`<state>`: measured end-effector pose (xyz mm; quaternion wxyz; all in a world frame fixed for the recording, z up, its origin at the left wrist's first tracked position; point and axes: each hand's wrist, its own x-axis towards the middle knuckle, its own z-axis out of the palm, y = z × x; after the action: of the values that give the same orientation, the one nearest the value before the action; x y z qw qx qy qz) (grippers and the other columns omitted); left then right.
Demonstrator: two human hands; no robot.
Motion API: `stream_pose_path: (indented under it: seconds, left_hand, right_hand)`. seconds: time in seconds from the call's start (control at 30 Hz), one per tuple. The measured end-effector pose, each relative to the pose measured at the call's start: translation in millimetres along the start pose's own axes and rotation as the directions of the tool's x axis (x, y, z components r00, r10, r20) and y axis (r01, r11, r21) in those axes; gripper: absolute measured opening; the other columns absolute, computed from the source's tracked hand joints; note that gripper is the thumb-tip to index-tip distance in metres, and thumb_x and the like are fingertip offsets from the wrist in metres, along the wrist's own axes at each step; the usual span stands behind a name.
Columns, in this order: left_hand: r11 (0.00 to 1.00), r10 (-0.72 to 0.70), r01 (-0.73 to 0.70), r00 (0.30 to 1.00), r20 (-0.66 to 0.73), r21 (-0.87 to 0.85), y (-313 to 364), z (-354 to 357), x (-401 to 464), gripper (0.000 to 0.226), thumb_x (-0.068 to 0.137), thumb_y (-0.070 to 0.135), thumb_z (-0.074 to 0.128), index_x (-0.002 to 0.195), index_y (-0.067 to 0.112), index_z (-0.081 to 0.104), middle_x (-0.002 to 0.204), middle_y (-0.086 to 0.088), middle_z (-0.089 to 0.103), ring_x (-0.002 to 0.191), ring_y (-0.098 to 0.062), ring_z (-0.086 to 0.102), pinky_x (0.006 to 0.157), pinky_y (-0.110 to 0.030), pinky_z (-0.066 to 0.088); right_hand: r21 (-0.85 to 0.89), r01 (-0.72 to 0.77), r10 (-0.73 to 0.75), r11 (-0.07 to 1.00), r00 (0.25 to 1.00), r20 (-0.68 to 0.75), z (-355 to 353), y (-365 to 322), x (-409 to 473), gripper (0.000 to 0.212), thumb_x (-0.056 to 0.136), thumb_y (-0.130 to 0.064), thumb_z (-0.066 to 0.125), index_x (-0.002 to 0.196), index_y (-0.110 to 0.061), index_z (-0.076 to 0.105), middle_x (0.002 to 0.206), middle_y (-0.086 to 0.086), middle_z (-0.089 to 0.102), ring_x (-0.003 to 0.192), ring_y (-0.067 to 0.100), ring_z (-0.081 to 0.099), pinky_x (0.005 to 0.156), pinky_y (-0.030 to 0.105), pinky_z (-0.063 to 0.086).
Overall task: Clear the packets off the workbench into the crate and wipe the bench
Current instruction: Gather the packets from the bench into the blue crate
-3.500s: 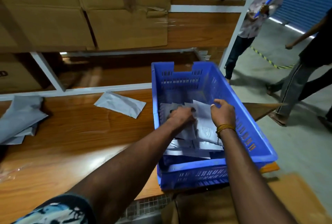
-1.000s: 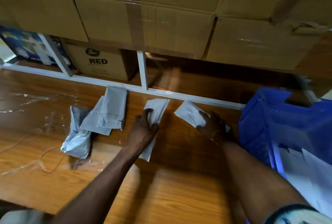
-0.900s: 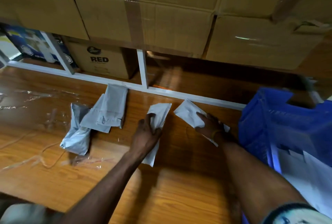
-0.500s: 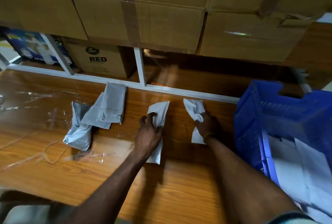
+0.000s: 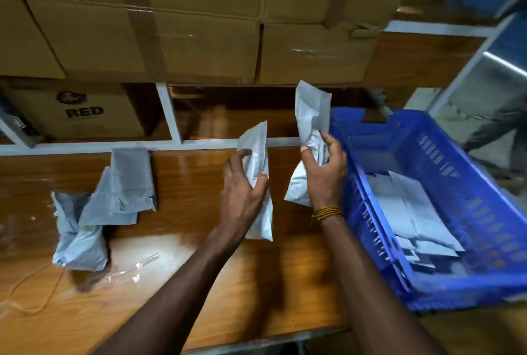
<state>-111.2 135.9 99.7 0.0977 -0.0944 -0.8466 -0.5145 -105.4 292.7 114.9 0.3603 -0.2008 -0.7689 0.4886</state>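
While both hands are loaded, the step in hand looks like carrying two packets across to the blue plastic crate (image 5: 445,212). The left hand (image 5: 242,198) is closed around a grey mailer packet (image 5: 258,160), thumb on one face and fingers (image 5: 236,156) wrapped over the other edge, and the packet stands nearly upright, lifted off the wood just left of the crate. The right hand (image 5: 323,175) grips a second grey packet (image 5: 312,115) in a loose fist at its middle, so both ends flop free; it hangs right beside the crate's near-left wall.

To do this well, I judge the right hand should swing over the rim and let go low, onto the packets already lying flat in the crate (image 5: 410,212), and the left should follow rather than toss from a distance, since these limp bags could catch on the slotted wall.

More remains: a crumpled heap of grey mailers (image 5: 105,203) lies well left of the crate, with a scrap of clear film (image 5: 134,266) just in front of it. The workbench (image 5: 185,292) is glossy varnished wood, and wiping has not started. Behind the crate and heap runs a white frame rail (image 5: 85,145), with stacked cardboard cartons (image 5: 171,26) above it, one marked RED (image 5: 82,111). Beyond the crate's far side, a person's legs (image 5: 496,129) show, blurred.
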Motion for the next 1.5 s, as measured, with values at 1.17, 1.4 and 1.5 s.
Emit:
stream_pose_path:
  seconds: [1.17,1.4,1.5]
  left_hand:
    - [0.816,-0.308,-0.087,0.771,0.557,0.571,152,327,7,0.051,0.099,0.045,0.043,0.145,0.023,0.034,0.146,-0.025,0.031,0.129,-0.043,0.043,0.101,-0.053,0.039]
    - [0.916,-0.081,-0.155,0.832,0.548,0.371,160,291,4,0.044,0.095,0.046,0.052,0.132,0.023,0.052,0.132,-0.013,0.049,0.119,-0.033,0.054,0.099,-0.043,0.044]
    - [0.979,0.176,-0.200,0.926,0.334,0.037,157,246,-3,0.029,0.093,0.033,0.060,0.120,0.023,0.062,0.125,0.000,0.053,0.112,-0.011,0.055,0.098,-0.031,0.047]
  right_hand:
    - [-0.669,-0.289,0.504,0.685,0.851,0.149,-244,208,172,0.057,0.085,-0.040,0.065,0.134,-0.011,0.057,0.134,0.021,0.056,0.124,0.038,0.051,0.102,0.041,0.043]
    - [-0.391,-0.303,0.309,0.869,0.950,-0.049,-231,159,171,0.042,0.088,-0.036,0.062,0.127,-0.018,0.062,0.127,0.016,0.060,0.115,0.034,0.056,0.098,0.043,0.047]
    - [-0.270,-0.226,0.223,0.936,0.974,-0.040,-204,126,163,0.039,0.088,-0.035,0.062,0.125,-0.021,0.063,0.125,0.014,0.060,0.116,0.029,0.057,0.096,0.042,0.048]
